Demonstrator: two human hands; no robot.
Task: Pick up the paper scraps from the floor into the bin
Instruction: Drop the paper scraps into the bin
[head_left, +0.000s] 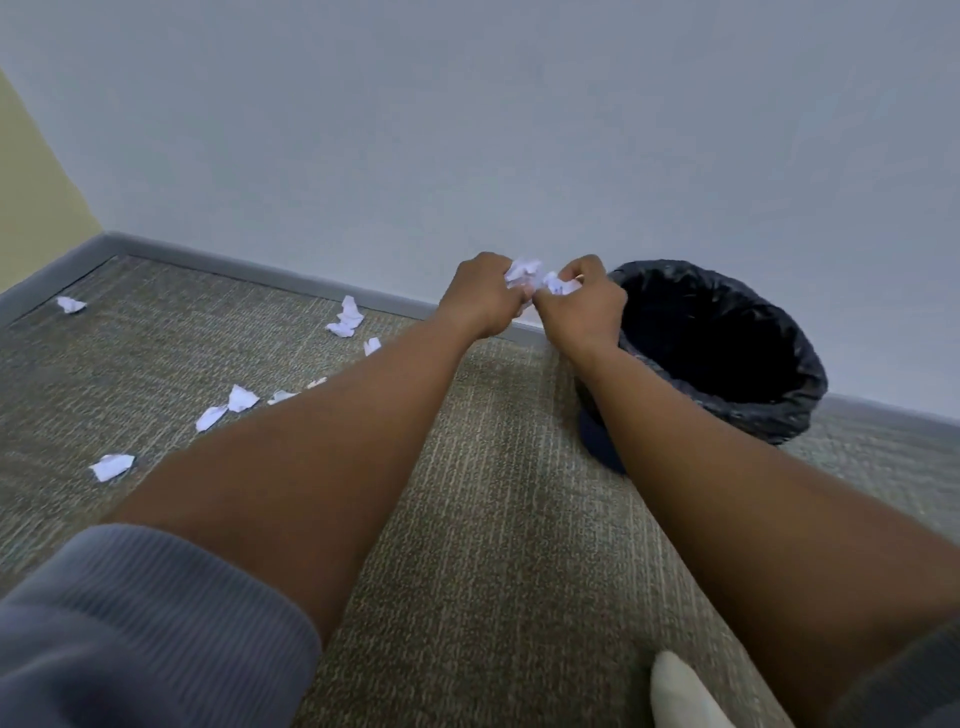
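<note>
Both arms reach forward over the carpet. My left hand (480, 293) and my right hand (584, 306) meet, fingers curled around a bundle of crumpled white paper scraps (537, 280) held between them. The bundle hangs just left of the black bin (727, 410), which has a dark plastic liner and stands against the wall. Several more white paper scraps lie on the carpet to the left: a cluster near the baseboard (347, 318), one beside my left forearm (242, 399), one nearer me (111, 466), one far left (70, 304).
Grey-green carpet (493, 493) covers the floor. A pale wall with a grey baseboard (291, 278) runs behind the bin; a yellowish wall (31, 208) meets it at the left corner. A white object (680, 696) shows at the bottom edge.
</note>
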